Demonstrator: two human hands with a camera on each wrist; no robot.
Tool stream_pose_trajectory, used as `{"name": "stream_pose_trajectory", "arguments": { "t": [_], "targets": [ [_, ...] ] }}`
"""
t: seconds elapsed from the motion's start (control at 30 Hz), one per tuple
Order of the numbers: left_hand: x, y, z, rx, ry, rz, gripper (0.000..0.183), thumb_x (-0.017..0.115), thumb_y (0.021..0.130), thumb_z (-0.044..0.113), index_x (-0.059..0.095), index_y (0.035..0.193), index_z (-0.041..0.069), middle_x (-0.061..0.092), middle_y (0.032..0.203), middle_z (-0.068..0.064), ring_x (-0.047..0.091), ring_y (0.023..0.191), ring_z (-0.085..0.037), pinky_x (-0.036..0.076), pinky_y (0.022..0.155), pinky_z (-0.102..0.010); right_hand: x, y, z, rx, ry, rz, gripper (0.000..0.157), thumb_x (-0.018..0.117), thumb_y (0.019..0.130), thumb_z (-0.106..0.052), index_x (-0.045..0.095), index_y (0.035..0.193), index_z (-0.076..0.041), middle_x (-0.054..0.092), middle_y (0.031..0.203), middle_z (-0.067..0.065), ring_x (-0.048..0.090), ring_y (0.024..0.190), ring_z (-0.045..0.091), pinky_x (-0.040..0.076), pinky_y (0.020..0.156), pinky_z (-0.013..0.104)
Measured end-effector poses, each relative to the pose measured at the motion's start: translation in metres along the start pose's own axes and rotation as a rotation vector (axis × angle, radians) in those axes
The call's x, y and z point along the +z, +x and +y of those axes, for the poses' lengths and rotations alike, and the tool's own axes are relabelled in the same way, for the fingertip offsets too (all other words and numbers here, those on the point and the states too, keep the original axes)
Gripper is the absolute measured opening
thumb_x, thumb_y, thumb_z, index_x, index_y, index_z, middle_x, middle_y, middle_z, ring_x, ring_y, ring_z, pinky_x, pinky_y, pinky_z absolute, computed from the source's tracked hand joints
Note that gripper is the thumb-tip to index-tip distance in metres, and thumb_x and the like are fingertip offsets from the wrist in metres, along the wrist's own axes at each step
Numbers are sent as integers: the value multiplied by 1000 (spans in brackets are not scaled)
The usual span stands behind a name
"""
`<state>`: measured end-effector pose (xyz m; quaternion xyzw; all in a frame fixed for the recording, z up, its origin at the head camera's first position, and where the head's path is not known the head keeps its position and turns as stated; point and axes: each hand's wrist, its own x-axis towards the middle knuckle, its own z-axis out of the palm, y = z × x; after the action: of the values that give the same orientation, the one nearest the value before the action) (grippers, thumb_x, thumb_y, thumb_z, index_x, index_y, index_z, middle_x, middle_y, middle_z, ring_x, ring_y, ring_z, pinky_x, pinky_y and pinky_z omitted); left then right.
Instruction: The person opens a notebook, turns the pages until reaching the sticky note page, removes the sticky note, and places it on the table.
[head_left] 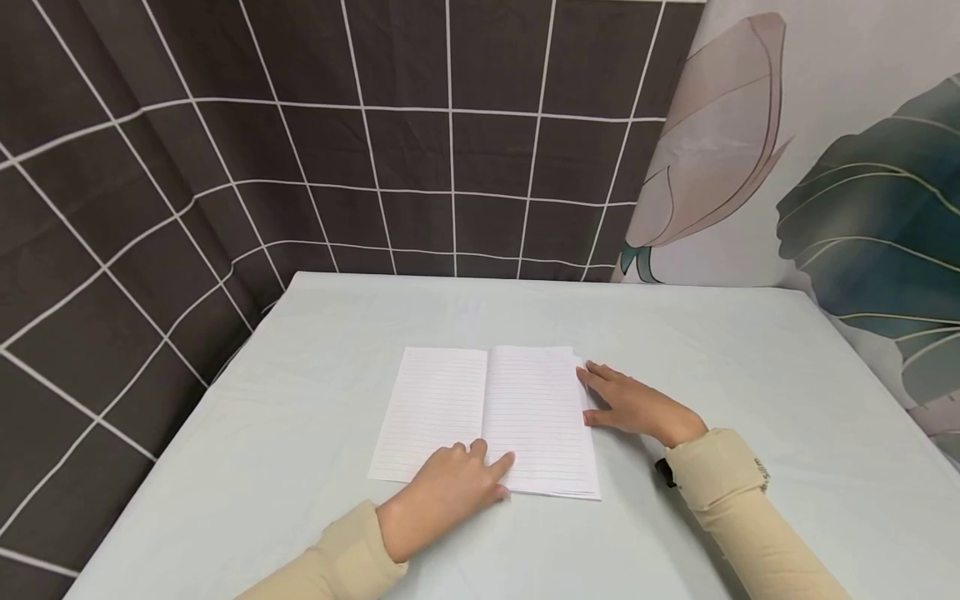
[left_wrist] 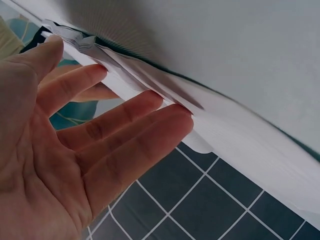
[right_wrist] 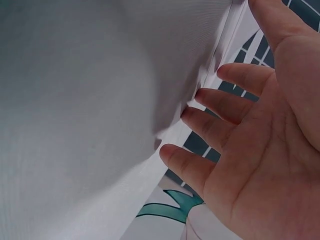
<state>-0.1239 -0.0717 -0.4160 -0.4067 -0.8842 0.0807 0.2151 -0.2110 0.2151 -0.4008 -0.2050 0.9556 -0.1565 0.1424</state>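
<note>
An open notebook (head_left: pixel 536 408) with lined white pages lies flat on the white-covered table. My left hand (head_left: pixel 450 483) rests on its lower part near the centre fold, thumb and index finger apart over the right page. At the notebook's right edge, my right hand (head_left: pixel 637 404) touches the page side with spread fingertips. In the left wrist view, the palm and fairly straight fingers (left_wrist: pixel 140 150) show, fingertips against the white paper. The right wrist view has the right fingers (right_wrist: pixel 215 102) spread, their tips at a white surface. Neither hand grips anything visible.
The white tablecloth (head_left: pixel 337 325) spreads around the notebook. Behind and to the left hangs a dark curtain (head_left: pixel 495 150) with a white grid. At the right is a pale cloth (head_left: pixel 720 242) printed with a flower and leaves. A dark wrist strap (head_left: pixel 665 472) shows at the right cuff.
</note>
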Motion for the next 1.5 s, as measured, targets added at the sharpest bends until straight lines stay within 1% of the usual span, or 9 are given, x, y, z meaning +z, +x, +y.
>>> {"name": "stream_pose_trajectory", "arguments": {
  "t": [0.2,0.37,0.47,0.63,0.77,1.03,1.3,1.4,1.5],
  "targets": [
    [-3,3,-1,13,-35,-39,33,60,90,45,70,113,23,63,72,-3,47,44,-12,41,41,-23,0,1,0,-1,-3,-5,72,63,92,-33,34,146,4,26,152,29,26,140,48,27,110,59],
    [-4,4,-2,12,-38,-63,36,60,88,48,69,113,23,65,76,-4,52,45,-13,44,42,-23,-1,2,-1,-1,-22,-7,69,59,94,-35,34,145,4,27,151,30,26,139,49,27,110,59],
    [-4,4,-2,20,-41,-64,38,60,88,49,69,114,23,66,75,-4,53,46,-12,44,43,-23,-1,3,-2,4,-30,-10,68,57,95,-35,34,145,4,27,151,30,26,139,49,27,110,59],
    [-2,2,-4,30,-59,-6,36,62,87,48,69,109,21,58,65,-1,46,44,-10,39,41,-22,-2,2,-1,0,-41,-9,68,56,95,-36,35,145,4,27,151,31,27,138,50,28,109,59],
    [-2,0,-5,39,-59,40,34,63,86,48,68,105,21,52,62,0,43,43,-11,36,40,-21,-2,2,-1,-8,-50,-4,68,56,95,-37,35,145,5,28,150,31,28,138,50,29,109,59],
    [-1,1,-6,30,-56,54,35,65,85,48,65,102,17,52,61,1,45,43,-10,37,40,-22,-2,2,-1,-10,-52,-7,68,56,95,-37,36,144,4,28,150,31,28,138,50,29,109,58],
    [-1,4,-4,14,-58,38,43,66,85,48,62,107,12,55,61,0,46,41,-10,39,39,-22,-2,3,0,-8,-59,-4,68,56,95,-38,36,144,4,29,150,31,29,138,48,29,110,57],
    [-1,4,-4,14,-51,50,43,66,85,48,61,105,10,54,60,1,46,42,-10,39,39,-22,-1,4,0,-2,-62,-4,69,55,95,-40,36,144,4,29,151,30,28,138,48,29,110,57],
    [0,4,-3,17,-39,72,39,68,85,45,59,99,10,51,58,1,46,41,-10,38,39,-23,-1,4,0,3,-62,-5,70,55,95,-42,36,144,3,28,151,30,28,139,48,29,110,57]
  ]
}}
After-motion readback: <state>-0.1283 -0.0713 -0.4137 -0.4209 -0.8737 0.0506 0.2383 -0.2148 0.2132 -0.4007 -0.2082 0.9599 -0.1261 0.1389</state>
